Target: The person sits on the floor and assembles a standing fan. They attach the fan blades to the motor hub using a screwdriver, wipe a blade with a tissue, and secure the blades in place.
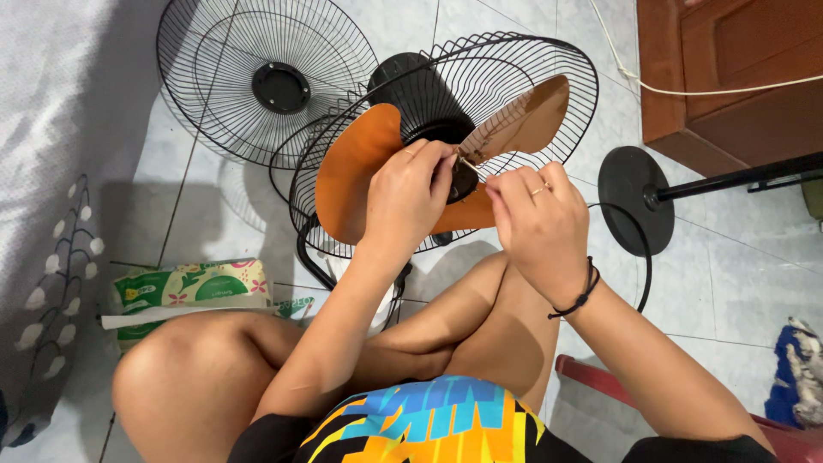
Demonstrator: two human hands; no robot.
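Left hand [407, 195] fingers clenched on the hub of the orange fan blade [351, 167]; right hand [536, 219] fingers pinch a small part just beside it, within the rear fan guard [549, 64].

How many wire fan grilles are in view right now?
2: the front grille lies loose on the tiled floor, upper left; the rear grille surrounds the orange blades under both hands.

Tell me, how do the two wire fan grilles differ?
The loose grille lies flat on the floor, untouched; the rear grille is tilted up under both hands. The loose grille carries only a black centre cap; the rear grille holds the motor and orange blades. Both are round black wire.
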